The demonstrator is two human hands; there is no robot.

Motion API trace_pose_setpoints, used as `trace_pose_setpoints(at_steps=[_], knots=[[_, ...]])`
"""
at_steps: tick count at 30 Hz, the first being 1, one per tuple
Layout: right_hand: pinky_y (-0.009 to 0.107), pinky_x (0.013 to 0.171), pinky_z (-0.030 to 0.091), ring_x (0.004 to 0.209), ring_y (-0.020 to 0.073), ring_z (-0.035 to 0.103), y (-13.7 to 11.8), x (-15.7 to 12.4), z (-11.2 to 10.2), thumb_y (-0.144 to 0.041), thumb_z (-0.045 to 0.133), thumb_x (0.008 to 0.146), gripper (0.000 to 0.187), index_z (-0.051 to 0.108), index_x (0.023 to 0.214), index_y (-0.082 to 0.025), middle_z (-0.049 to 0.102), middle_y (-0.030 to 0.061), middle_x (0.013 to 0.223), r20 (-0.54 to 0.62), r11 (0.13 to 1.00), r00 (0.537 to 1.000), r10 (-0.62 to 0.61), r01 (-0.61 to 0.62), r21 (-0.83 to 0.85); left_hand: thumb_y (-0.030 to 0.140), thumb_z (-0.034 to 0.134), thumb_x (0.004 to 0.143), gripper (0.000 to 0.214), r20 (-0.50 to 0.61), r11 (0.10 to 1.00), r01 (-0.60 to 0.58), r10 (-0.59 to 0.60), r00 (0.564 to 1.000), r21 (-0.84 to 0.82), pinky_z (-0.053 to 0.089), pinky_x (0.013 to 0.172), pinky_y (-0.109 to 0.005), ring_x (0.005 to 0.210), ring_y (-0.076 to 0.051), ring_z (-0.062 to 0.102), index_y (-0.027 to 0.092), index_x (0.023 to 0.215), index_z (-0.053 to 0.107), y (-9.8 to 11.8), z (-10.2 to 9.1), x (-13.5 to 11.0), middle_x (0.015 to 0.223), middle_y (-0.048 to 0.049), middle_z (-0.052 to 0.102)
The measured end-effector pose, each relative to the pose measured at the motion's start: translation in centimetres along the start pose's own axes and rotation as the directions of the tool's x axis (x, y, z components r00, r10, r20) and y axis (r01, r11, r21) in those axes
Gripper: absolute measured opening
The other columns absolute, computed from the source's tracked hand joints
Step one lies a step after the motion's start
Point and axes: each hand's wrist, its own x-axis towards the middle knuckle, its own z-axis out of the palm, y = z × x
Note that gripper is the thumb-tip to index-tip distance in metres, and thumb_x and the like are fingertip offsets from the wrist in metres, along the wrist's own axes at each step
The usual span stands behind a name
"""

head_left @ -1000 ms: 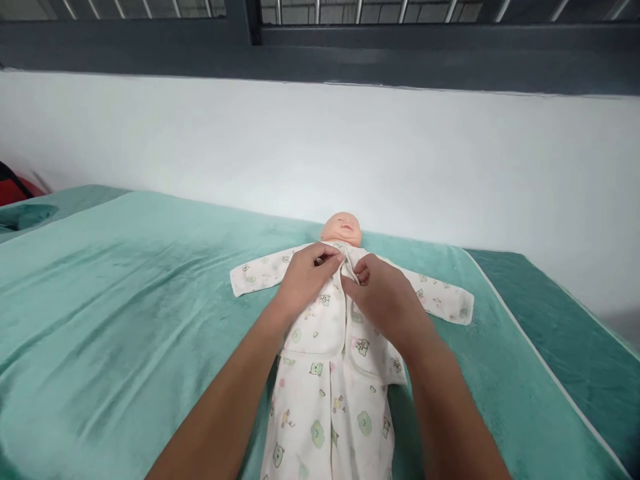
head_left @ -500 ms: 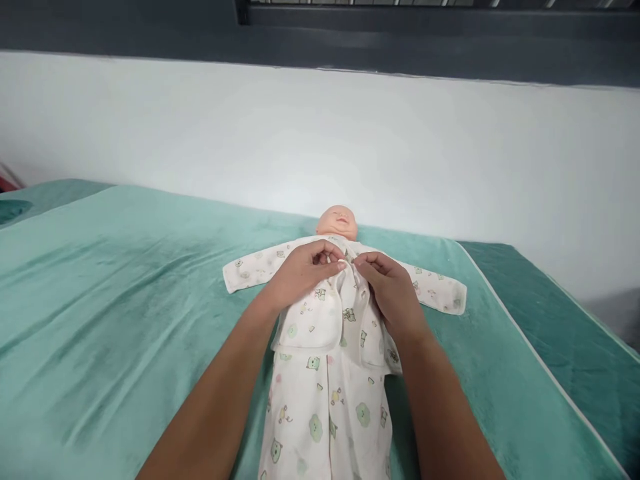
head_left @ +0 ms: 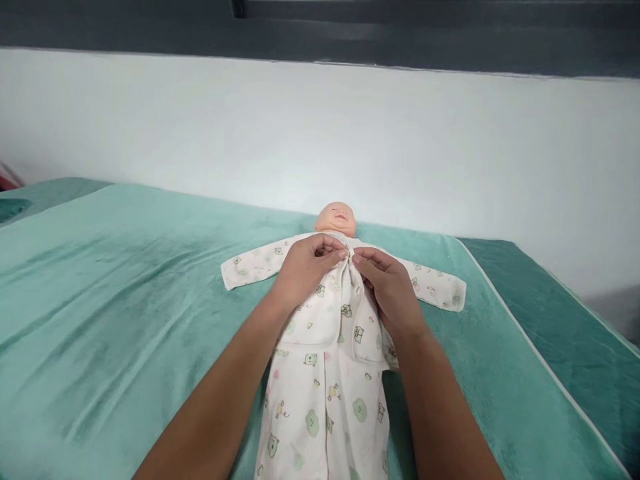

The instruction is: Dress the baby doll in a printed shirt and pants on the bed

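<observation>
A baby doll [head_left: 337, 219] lies on its back on a teal blanket [head_left: 125, 287], dressed in a white printed jacket [head_left: 330, 313] and matching trousers [head_left: 320, 413], its sleeves spread to both sides. My left hand [head_left: 305, 270] pinches the left front edge of the jacket just below the doll's neck. My right hand [head_left: 387, 287] pinches the right front edge, fingertips meeting the left hand's at the collar. The jacket's two front flaps lie close together over the chest, the lower part still slightly parted.
A white wall [head_left: 320, 140] rises right behind the doll's head, with a dark window frame [head_left: 350, 33] above. The blanket's white-piped edge [head_left: 525, 340] runs along the right, beside a darker teal surface [head_left: 565, 320].
Both hands have drawn the jacket's front flaps closer together at the collar. The right flap, folded open earlier, now lies flatter over the chest. The view shifted slightly downward.
</observation>
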Motion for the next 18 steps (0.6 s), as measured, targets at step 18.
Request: trace_pose_setpoints(at_steps=[18], knots=[[0.028, 0.063, 0.042, 0.064, 0.0122, 0.053, -0.5, -0.6, 1.3, -0.032, 0.072, 0.078, 0.021, 0.064, 0.094, -0.022, 0.061, -0.0043, 0.069, -0.023, 0.896, 0.984, -0.178, 0.152, -0.418, 0.035, 0.072, 0.078, 0.017, 0.036, 0.996, 0.088, -0.088, 0.995, -0.007, 0.037, 0.059, -0.024, 0.068, -0.011, 0.053, 0.02, 0.084, 0.066, 0.4, -0.6, -0.4, 0.077, 0.0006, 0.062]])
